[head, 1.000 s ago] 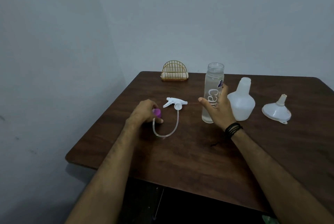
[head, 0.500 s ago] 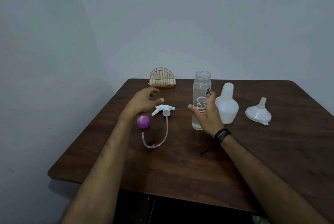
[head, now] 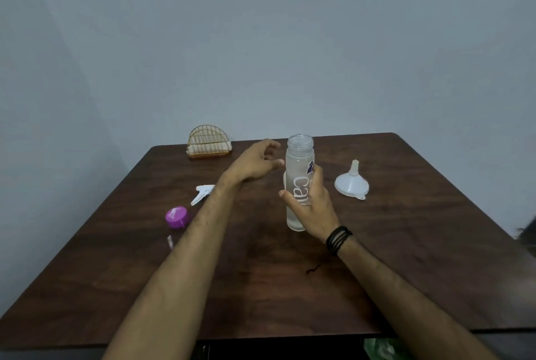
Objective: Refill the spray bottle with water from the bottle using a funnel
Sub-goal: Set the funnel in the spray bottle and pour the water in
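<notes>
Right hand (head: 311, 208) wraps the uncapped water bottle (head: 298, 162), steadying it upright; left hand (head: 255, 163), fingers loose and empty, hovers just beside its neck; funnel (head: 351, 184) waits beyond

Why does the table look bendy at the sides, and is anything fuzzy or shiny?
Head view: the wide-angle lens spreads the table toward the bottom edge, so it looks stretched. Head view: light is dim and even, with no bright glare on the water bottle. Head view: the left hand looks slightly smeared, while the funnel stays fairly crisp.
</notes>
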The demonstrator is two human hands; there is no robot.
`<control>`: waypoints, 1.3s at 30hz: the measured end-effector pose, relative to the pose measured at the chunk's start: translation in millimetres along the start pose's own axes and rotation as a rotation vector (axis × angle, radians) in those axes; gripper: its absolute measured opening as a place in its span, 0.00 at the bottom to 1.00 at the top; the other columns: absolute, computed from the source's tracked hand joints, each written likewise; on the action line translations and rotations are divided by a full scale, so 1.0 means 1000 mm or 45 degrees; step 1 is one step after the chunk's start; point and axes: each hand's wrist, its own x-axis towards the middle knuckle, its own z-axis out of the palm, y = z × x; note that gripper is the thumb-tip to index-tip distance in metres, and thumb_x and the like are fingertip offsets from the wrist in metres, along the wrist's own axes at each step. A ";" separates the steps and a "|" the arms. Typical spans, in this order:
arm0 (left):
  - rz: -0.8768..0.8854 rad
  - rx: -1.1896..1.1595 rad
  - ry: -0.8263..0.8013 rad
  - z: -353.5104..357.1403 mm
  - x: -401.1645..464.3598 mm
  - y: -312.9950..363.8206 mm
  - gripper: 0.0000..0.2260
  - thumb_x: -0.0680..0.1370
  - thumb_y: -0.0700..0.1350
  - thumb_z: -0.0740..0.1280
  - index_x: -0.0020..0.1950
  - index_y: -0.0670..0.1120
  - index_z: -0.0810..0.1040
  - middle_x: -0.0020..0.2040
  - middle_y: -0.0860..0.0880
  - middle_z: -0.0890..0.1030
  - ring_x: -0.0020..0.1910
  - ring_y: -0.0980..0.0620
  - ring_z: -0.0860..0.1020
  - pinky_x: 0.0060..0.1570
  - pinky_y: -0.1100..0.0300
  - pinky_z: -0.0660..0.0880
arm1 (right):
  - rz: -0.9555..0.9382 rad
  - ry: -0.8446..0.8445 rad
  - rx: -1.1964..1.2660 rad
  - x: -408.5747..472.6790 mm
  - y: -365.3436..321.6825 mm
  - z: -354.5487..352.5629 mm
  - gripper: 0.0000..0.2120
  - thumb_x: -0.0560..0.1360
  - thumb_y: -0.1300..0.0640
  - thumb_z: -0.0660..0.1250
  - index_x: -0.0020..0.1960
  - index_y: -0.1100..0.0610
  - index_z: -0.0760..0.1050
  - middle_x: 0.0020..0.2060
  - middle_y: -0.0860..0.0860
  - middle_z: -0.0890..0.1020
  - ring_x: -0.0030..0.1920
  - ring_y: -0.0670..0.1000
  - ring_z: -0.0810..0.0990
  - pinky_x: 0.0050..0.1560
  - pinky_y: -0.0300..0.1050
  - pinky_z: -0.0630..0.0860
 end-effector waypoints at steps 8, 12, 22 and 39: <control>0.051 -0.308 -0.031 0.049 0.015 0.004 0.35 0.65 0.37 0.81 0.69 0.49 0.74 0.64 0.51 0.80 0.66 0.51 0.77 0.64 0.54 0.75 | 0.018 0.091 -0.036 0.000 0.018 -0.034 0.31 0.73 0.56 0.75 0.68 0.54 0.61 0.59 0.48 0.78 0.56 0.41 0.80 0.53 0.32 0.76; 0.061 -0.278 -0.061 0.065 0.016 0.001 0.35 0.62 0.50 0.81 0.68 0.51 0.76 0.62 0.53 0.82 0.61 0.51 0.79 0.61 0.48 0.78 | 0.022 0.115 -0.040 0.002 0.023 -0.043 0.30 0.73 0.59 0.75 0.67 0.53 0.61 0.57 0.47 0.79 0.55 0.43 0.81 0.52 0.33 0.77; -0.005 -0.095 0.215 0.064 0.007 -0.022 0.22 0.70 0.49 0.78 0.57 0.51 0.71 0.58 0.49 0.75 0.56 0.49 0.75 0.50 0.55 0.74 | -0.021 0.121 -0.077 0.007 0.030 -0.055 0.32 0.72 0.58 0.77 0.66 0.56 0.61 0.53 0.42 0.77 0.52 0.29 0.76 0.49 0.22 0.70; 0.005 -0.309 0.259 0.075 -0.014 -0.043 0.33 0.63 0.57 0.74 0.67 0.52 0.75 0.61 0.51 0.78 0.59 0.49 0.77 0.56 0.48 0.79 | 0.007 0.129 -0.061 0.029 0.037 -0.059 0.38 0.71 0.54 0.78 0.72 0.59 0.59 0.55 0.34 0.70 0.54 0.28 0.75 0.50 0.25 0.73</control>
